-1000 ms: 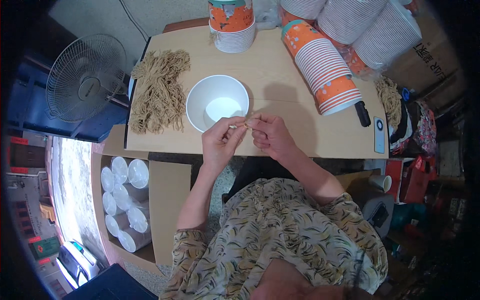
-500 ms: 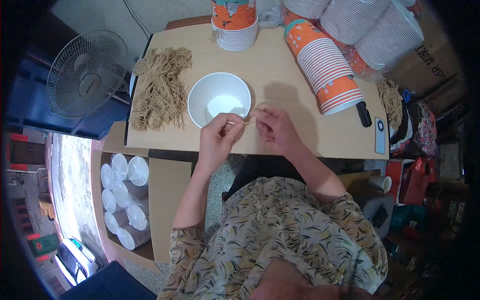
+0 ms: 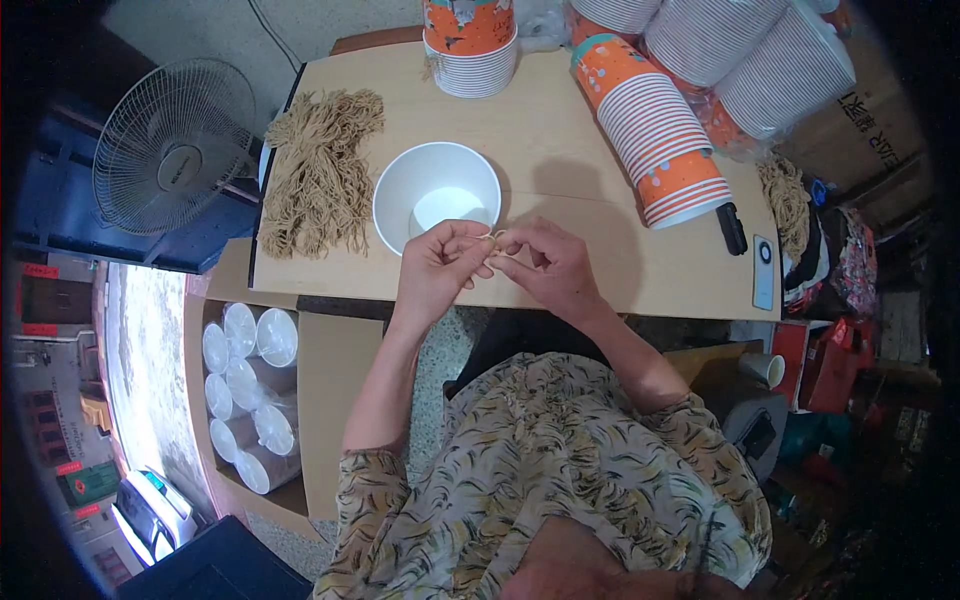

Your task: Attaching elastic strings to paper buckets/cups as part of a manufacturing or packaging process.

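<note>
Head view shows us mid-knot: both hands, left hand [image 3: 437,268] and right hand [image 3: 550,266], pinch a short string [image 3: 495,236] at frame centre beside the white paper bowl [image 3: 436,196]; next we judge it needs a steady pull.

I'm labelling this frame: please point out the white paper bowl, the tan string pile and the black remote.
White round paper bowl [image 3: 436,205]: head view, inner wall.
Tan string pile [image 3: 320,175]: head view, middle of heap.
Black slim remote [image 3: 732,228]: head view, body centre.

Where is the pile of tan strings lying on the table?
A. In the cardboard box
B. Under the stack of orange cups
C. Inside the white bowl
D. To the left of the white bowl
D: the pile of tan strings lies on the table left of the white bowl, apart from it.
</note>
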Demonstrator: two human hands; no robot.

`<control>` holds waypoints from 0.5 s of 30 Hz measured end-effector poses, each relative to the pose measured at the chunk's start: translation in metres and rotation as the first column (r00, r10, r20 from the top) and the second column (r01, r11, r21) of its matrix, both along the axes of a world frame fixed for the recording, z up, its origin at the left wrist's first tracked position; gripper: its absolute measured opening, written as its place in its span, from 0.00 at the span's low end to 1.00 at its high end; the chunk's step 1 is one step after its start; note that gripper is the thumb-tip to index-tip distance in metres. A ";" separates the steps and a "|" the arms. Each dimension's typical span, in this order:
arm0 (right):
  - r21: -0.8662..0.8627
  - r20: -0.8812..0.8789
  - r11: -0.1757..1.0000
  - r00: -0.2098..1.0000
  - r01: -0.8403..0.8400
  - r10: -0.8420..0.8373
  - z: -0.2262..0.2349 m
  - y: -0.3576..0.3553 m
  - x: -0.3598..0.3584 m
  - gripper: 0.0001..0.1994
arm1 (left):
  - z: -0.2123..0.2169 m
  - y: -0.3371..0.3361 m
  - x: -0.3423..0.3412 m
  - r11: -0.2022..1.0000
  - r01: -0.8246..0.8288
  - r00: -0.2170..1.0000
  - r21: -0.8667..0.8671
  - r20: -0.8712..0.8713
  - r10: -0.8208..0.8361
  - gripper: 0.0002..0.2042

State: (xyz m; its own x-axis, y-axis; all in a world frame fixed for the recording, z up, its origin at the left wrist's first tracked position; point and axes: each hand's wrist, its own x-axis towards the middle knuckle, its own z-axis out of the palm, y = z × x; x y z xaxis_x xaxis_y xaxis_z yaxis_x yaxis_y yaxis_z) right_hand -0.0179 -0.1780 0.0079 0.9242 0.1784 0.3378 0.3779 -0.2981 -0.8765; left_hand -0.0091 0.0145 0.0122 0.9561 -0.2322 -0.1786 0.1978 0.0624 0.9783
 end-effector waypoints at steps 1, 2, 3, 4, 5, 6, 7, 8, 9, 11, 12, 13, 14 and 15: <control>-0.024 0.037 0.999 0.999 0.029 -0.028 -0.003 0.001 0.000 0.07 | 0.003 -0.002 -0.001 0.999 -0.020 1.000 0.027 -0.015 0.020 0.09; -0.046 0.075 0.997 0.996 0.059 -0.055 -0.006 0.001 0.001 0.06 | 0.002 -0.003 -0.001 0.999 -0.020 1.000 0.028 -0.016 0.021 0.09; -0.045 0.074 0.997 0.996 0.057 -0.054 -0.008 0.001 0.001 0.06 | 0.002 -0.003 -0.002 0.999 -0.020 1.000 0.050 -0.015 0.021 0.09; -0.047 0.065 0.997 0.996 0.065 -0.062 -0.010 0.001 0.001 0.06 | 0.003 -0.003 -0.002 0.997 -0.020 1.000 0.072 -0.013 0.021 0.10; -0.050 0.057 0.996 0.996 0.074 -0.071 -0.011 0.001 0.001 0.05 | 0.003 -0.003 -0.003 0.997 -0.022 1.000 0.073 -0.014 0.024 0.10; -0.050 0.056 0.996 0.996 0.073 -0.070 -0.014 0.002 0.002 0.05 | 0.004 -0.004 -0.003 0.998 -0.028 1.000 0.065 -0.013 0.028 0.09; -0.032 0.052 0.997 0.996 0.069 -0.067 -0.016 0.002 0.002 0.05 | 0.005 -0.004 -0.003 0.998 -0.033 0.999 0.057 -0.011 0.033 0.09; -0.014 0.047 0.998 0.997 0.065 -0.065 -0.017 0.002 0.002 0.05 | 0.002 -0.003 -0.002 0.998 -0.034 0.999 0.056 -0.012 0.035 0.09; -0.014 0.047 0.998 0.997 0.063 -0.063 -0.017 0.002 0.002 0.05 | -0.001 -0.003 -0.002 1.000 -0.025 1.000 0.014 0.001 0.025 0.09; 0.009 -0.082 1.000 0.997 0.015 -0.015 -0.017 0.000 0.000 0.05 | -0.003 -0.002 -0.002 0.999 -0.018 1.000 -0.029 0.014 0.019 0.08; 0.009 -0.082 1.000 0.997 0.016 -0.015 -0.020 0.001 0.001 0.05 | -0.002 -0.003 -0.002 0.999 -0.014 1.000 -0.048 0.014 0.014 0.08; 0.102 -0.118 0.995 0.993 0.019 -0.007 -0.025 0.001 0.002 0.05 | -0.002 -0.003 -0.002 0.998 -0.009 1.000 -0.067 0.014 0.010 0.08; 0.194 -0.152 0.981 0.988 0.025 0.005 -0.028 0.001 0.002 0.05 | -0.002 -0.003 -0.002 0.998 -0.008 1.000 -0.068 0.014 0.009 0.08; 0.194 -0.153 0.981 0.988 0.021 0.009 -0.028 0.002 0.002 0.05 | -0.003 -0.003 -0.002 0.996 -0.002 1.000 -0.084 -0.007 0.002 0.08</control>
